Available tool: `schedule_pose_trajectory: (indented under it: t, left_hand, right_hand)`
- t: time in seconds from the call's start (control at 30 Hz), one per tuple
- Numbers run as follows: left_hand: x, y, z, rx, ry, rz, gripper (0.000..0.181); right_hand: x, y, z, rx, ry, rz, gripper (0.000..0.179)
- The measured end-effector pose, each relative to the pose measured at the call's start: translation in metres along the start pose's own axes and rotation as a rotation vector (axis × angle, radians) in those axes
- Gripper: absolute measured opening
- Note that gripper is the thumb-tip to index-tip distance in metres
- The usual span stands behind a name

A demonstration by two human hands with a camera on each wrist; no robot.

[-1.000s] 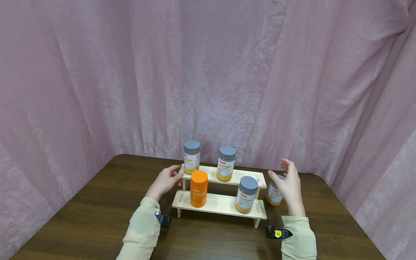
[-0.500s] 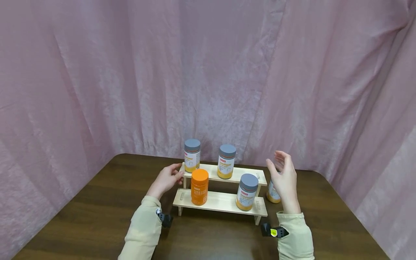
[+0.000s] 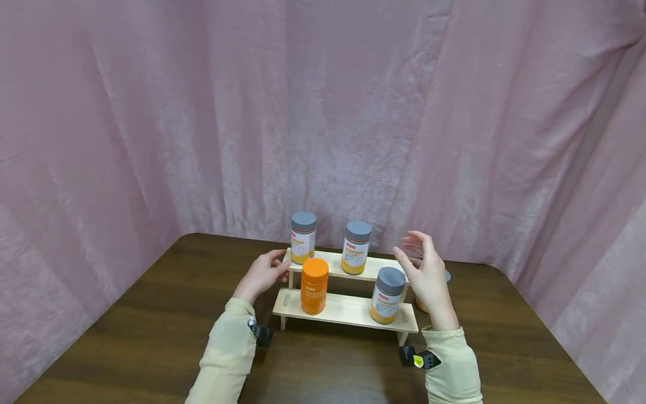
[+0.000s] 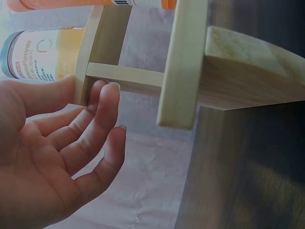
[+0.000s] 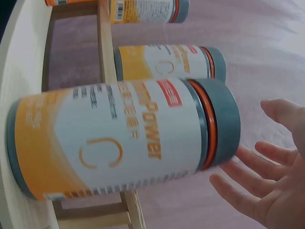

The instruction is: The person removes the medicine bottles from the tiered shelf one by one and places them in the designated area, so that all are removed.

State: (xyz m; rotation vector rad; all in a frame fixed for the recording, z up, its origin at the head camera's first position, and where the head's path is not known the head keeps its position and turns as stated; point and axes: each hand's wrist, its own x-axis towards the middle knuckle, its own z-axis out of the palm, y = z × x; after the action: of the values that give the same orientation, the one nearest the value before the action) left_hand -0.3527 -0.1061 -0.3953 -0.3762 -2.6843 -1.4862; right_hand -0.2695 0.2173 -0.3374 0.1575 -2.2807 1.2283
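Note:
My left hand (image 3: pixel 264 274) pinches the left end of the upper board of a two-tier wooden rack (image 3: pixel 348 310); in the left wrist view, the thumb lies on the board (image 4: pixel 86 57) and fingertips curl beneath it. My right hand (image 3: pixel 426 275), fingers spread and holding nothing, is raised behind the grey-lidded jar (image 3: pixel 387 297) on the lower tier's right. In the right wrist view its fingers (image 5: pixel 255 179) are right by that jar's lid (image 5: pixel 221 121). An orange bottle (image 3: pixel 314 287) stands on the lower tier's left. Two more grey-lidded jars stand above, one left (image 3: pixel 303 238), one mid-board (image 3: pixel 356 247).
Another grey-lidded jar (image 3: pixel 447 276) stands on the dark wooden table (image 3: pixel 323 365) right of the rack, mostly hidden behind my right hand. A pink curtain (image 3: pixel 323 112) hangs behind the table.
My right hand has moved left, from in front of the jar on the table toward the rack's right end. My left hand keeps its grip on the upper board. The view has shifted slightly.

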Motion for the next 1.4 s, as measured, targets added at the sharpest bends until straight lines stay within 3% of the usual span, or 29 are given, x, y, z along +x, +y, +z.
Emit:
schedule_pose_trajectory:
  t: [0.5, 0.73, 0.93, 1.13, 1.4]
  left_hand:
    - [0.007, 0.004, 0.013, -0.028, 0.002, 0.005, 0.048]
    - [0.011, 0.005, 0.011, -0.012, 0.008, -0.016, 0.048]
    - [0.012, 0.007, 0.012, -0.003, -0.005, -0.026, 0.049]
    - [0.011, 0.007, 0.015, -0.011, -0.002, -0.029, 0.048]
    - [0.006, 0.011, 0.019, 0.025, -0.01, -0.024, 0.048]
  right_hand:
    - [0.01, -0.004, 0.001, -0.082, -0.129, 0.038, 0.056]
    - [0.028, -0.021, 0.014, -0.194, -0.26, 0.036, 0.064]
    - [0.04, -0.03, 0.029, -0.223, -0.353, 0.108, 0.075]
    - [0.048, -0.03, 0.04, -0.276, -0.363, 0.179, 0.08]
    - [0.047, -0.027, 0.042, -0.253, -0.34, 0.158, 0.068]
